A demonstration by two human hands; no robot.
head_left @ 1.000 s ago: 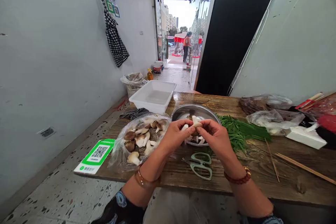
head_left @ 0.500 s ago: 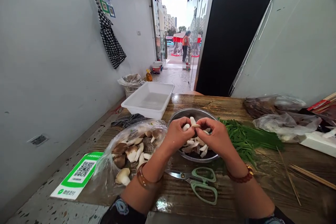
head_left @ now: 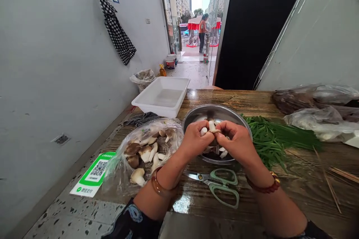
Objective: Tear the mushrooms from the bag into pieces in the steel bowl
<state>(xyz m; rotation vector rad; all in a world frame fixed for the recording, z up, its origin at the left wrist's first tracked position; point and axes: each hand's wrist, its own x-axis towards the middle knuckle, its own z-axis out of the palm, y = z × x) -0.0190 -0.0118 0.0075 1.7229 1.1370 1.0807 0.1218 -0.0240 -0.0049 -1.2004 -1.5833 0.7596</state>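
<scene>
Both hands are over a metal bowl (head_left: 193,114) that has mushroom pieces in it. My left hand (head_left: 198,136) pinches a pale mushroom (head_left: 212,126) from the left. From the other side, my right hand (head_left: 232,138) grips the same mushroom with thumb and fingertips. A second white stem (head_left: 203,131) pokes out of my left hand. Left of the bowl lies an open clear plastic bag (head_left: 117,157) with several whole brown-capped mushrooms (head_left: 146,153). Green-handled scissors (head_left: 221,183) rest on the table below my hands, their blades pointing left.
A white plastic tub (head_left: 165,99) stands behind the bag, beside a dark cloth (head_left: 141,118). Green leafy vegetables (head_left: 275,138) lie right of the bowl, with thin sticks (head_left: 327,179) and plastic bags (head_left: 319,119) farther right. A QR-code card (head_left: 95,173) is at left.
The view has tilted down and turned slightly left, so the scene sits higher and further right. Both hands still hold the mushroom over the bowl.
</scene>
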